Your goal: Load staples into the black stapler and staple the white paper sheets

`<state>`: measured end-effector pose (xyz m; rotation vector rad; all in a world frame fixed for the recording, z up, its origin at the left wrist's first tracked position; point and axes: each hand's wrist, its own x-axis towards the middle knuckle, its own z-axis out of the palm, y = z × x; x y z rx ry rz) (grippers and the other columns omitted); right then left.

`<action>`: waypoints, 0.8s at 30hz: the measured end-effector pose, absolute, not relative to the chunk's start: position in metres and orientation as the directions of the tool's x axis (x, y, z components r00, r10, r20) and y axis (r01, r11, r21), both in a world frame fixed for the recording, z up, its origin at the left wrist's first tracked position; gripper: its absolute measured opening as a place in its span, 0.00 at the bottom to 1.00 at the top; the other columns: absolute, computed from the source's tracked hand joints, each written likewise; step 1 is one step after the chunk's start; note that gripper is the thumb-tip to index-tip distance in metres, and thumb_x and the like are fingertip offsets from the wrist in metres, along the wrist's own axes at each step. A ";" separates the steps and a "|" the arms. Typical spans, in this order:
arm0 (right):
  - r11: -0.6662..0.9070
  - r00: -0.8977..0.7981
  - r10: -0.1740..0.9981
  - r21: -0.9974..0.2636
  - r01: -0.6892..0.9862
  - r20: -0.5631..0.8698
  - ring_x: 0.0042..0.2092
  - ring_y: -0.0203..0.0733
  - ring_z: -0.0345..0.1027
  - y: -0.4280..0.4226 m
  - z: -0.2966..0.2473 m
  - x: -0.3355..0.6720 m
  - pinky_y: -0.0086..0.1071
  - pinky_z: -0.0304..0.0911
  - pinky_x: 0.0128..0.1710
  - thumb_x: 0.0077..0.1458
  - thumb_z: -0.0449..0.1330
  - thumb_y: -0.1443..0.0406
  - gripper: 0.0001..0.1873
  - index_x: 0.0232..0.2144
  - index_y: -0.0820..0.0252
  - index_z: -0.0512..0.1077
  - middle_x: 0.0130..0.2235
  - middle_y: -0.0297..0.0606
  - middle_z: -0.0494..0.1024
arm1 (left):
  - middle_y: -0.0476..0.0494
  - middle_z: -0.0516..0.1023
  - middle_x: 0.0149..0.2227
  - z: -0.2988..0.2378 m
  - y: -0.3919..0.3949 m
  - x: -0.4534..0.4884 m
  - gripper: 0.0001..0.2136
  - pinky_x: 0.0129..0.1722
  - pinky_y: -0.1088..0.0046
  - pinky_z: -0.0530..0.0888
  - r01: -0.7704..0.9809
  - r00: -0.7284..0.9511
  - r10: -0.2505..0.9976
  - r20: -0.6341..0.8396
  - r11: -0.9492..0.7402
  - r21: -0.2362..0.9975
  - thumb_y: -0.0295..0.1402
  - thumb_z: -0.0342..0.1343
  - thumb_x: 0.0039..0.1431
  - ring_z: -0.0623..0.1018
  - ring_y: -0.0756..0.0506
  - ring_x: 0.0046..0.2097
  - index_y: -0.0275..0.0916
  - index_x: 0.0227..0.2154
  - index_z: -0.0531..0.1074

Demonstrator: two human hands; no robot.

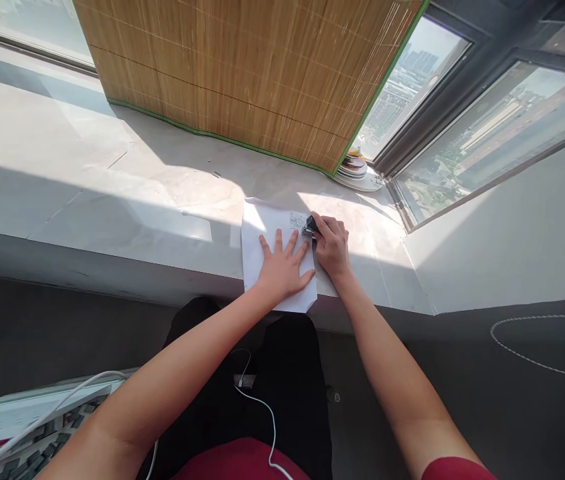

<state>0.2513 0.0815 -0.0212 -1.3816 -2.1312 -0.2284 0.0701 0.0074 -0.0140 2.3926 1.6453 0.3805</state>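
A white sheet of paper (257, 250) lies on the pale stone window sill, its near end reaching past the front edge. My left hand (285, 267) rests flat on it with the fingers spread. In my right hand (331, 247) is a small black tool that looks like a roller stamp (311, 225), held at the right side of the paper. Just left of the tool, a dense block of dark print (297, 221) shows on the sheet. My right fingers partly cover the tool, and whether it touches the paper I cannot tell.
A bamboo blind (242, 73) hangs over the sill (162, 193). Stacked plates (357, 175) stand in the corner by the windows. A white cable (270, 417) runs down over my lap. At lower left is a white rack-like thing (2, 423); a thin cord (507, 343) loops at right.
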 end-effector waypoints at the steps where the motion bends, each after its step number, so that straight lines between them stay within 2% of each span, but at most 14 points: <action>1: 0.452 -0.296 0.779 -0.168 0.876 0.553 0.55 0.55 0.68 0.082 -0.021 0.251 0.47 0.65 0.50 0.69 0.53 0.69 0.34 0.73 0.43 0.65 0.57 0.45 0.78 | 0.41 0.46 0.82 -0.014 0.007 0.070 0.37 0.71 0.21 0.39 0.880 0.342 0.935 0.092 -0.353 0.317 0.58 0.45 0.72 0.43 0.19 0.80 0.48 0.78 0.58; 14: 0.458 -0.350 0.773 -0.083 0.885 0.530 0.56 0.56 0.68 0.083 -0.023 0.252 0.49 0.63 0.53 0.69 0.54 0.70 0.35 0.73 0.42 0.65 0.57 0.45 0.79 | 0.42 0.45 0.82 -0.011 0.007 0.070 0.37 0.72 0.22 0.39 0.883 0.341 0.938 0.066 -0.344 0.320 0.58 0.46 0.72 0.42 0.20 0.80 0.49 0.78 0.56; 24: 0.453 -0.340 0.788 -0.109 0.885 0.513 0.56 0.56 0.68 0.080 -0.018 0.250 0.51 0.63 0.54 0.69 0.53 0.70 0.34 0.73 0.42 0.66 0.57 0.45 0.79 | 0.42 0.44 0.82 -0.011 0.008 0.071 0.37 0.72 0.22 0.37 0.877 0.340 0.939 0.058 -0.339 0.340 0.57 0.47 0.72 0.41 0.20 0.80 0.50 0.79 0.55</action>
